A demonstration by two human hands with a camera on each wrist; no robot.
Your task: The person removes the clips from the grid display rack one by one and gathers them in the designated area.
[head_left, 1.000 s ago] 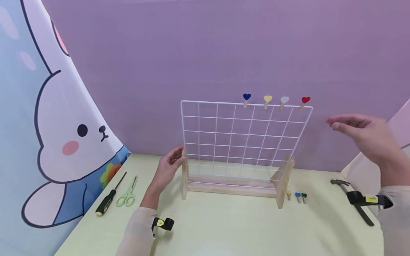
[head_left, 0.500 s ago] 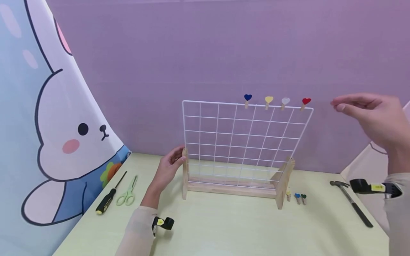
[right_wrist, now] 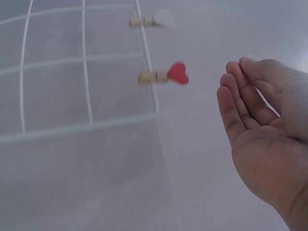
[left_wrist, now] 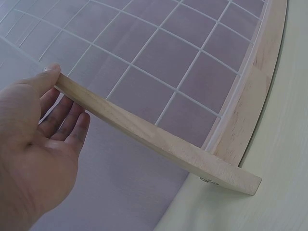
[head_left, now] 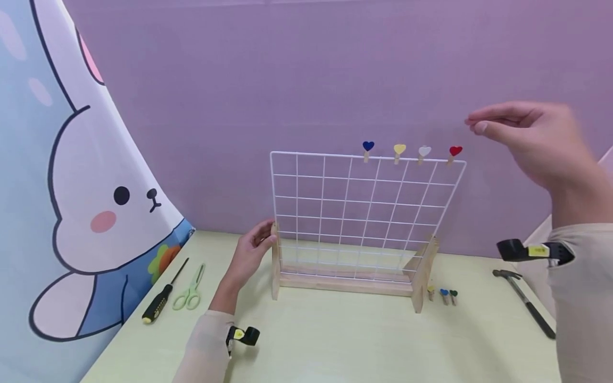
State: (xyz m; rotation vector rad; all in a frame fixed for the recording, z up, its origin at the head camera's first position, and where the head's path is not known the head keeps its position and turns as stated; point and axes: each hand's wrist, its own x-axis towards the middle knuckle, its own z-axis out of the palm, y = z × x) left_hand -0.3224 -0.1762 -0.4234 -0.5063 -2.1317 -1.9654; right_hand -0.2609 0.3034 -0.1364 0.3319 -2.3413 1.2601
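My left hand (head_left: 250,252) grips the top of the left upright (left_wrist: 144,132) of a wooden stand, thumb on one side and fingers on the other. A white wire grid (head_left: 324,155) stands in it, leaning back. Along the right half of its top wire sit heart clothespins: dark blue (head_left: 367,146), yellow (head_left: 399,149), white (head_left: 424,152) and red (head_left: 455,151). Above and to the right of the red clothespin hovers my right hand (head_left: 536,138). Its fingers are fairly straight, thumb near the fingertips, and the right wrist view reveals nothing held.
Three small heart clothespins (head_left: 445,296) lie right of the stand. A hammer (head_left: 527,303) is at the table's right. On the left lie a screwdriver (head_left: 163,298) and green scissors (head_left: 193,292). A purple backdrop (head_left: 215,106) rises behind.
My right hand has risen, and in the last half second it has shifted left toward the red clothespin. The left hand keeps its place on the stand.
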